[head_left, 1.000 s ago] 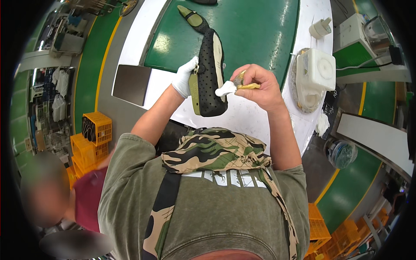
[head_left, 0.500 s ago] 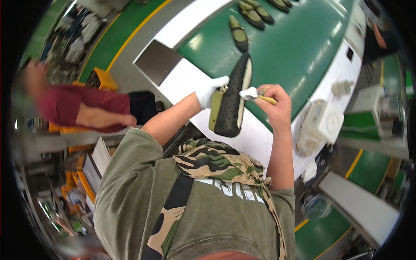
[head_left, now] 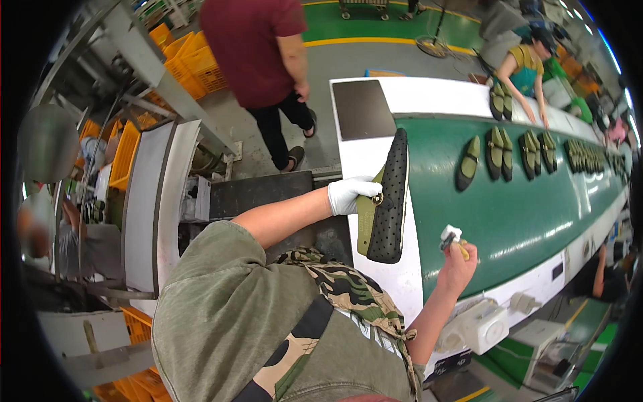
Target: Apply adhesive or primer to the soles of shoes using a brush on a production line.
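Note:
My left hand (head_left: 349, 196), in a white glove, is closed on a shoe (head_left: 388, 218) held upright over the near white ledge. A black dotted surface and a pale edge show on this shoe, with an olive-green part on its left and a metal buckle by my fingers. My bare right hand (head_left: 458, 269) grips a small brush (head_left: 451, 236) with a yellow handle and a white head. The brush hangs over the green conveyor belt (head_left: 435, 194), apart from the shoe. Several black and olive shoes (head_left: 495, 153) stand in a row along the belt.
A dark square plate (head_left: 365, 109) lies at the table's far left corner. Near the right edge sits a white plastic container (head_left: 487, 328). A person in maroon (head_left: 254, 47) stands beyond the table; another worker (head_left: 526, 70) reaches over the far ledge. Yellow crates (head_left: 194, 60) stand left.
My view has turned to the right. The brush has come away from the held shoe, and my right hand is now lower and farther right. Both hands keep their holds.

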`<state>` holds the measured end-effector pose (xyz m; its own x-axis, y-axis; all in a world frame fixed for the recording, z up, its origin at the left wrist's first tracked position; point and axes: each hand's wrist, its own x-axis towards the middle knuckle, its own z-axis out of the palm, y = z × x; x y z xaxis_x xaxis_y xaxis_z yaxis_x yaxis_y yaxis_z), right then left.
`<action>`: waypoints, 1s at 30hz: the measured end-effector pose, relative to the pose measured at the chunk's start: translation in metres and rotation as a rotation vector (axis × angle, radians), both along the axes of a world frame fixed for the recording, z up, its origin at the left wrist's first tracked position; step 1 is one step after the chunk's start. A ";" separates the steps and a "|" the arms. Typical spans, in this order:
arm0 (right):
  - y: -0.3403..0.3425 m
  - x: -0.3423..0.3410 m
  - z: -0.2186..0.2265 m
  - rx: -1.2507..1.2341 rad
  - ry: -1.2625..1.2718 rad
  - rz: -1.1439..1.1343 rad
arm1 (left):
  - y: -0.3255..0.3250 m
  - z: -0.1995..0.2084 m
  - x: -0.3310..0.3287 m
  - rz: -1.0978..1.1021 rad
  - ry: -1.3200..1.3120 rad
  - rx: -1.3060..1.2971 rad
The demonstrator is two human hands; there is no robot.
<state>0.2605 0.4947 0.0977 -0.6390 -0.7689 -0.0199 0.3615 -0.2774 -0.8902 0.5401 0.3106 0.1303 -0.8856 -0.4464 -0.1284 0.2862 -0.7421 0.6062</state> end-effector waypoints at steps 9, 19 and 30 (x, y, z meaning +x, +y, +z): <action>-0.041 0.061 -0.009 0.087 -0.078 0.072 | -0.017 0.024 0.147 0.532 0.018 0.011; -0.144 0.181 -0.004 0.103 -0.080 0.454 | -0.026 0.047 0.432 1.466 0.025 0.011; -0.222 0.253 -0.012 0.166 -0.124 0.656 | 0.149 -0.001 0.698 1.926 -0.436 0.265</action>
<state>0.5139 0.2729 0.0854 -0.0282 -0.9765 -0.2134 0.5100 0.1696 -0.8433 1.2385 0.4596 0.1290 0.7544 -0.5385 -0.3753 0.5641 0.2396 0.7902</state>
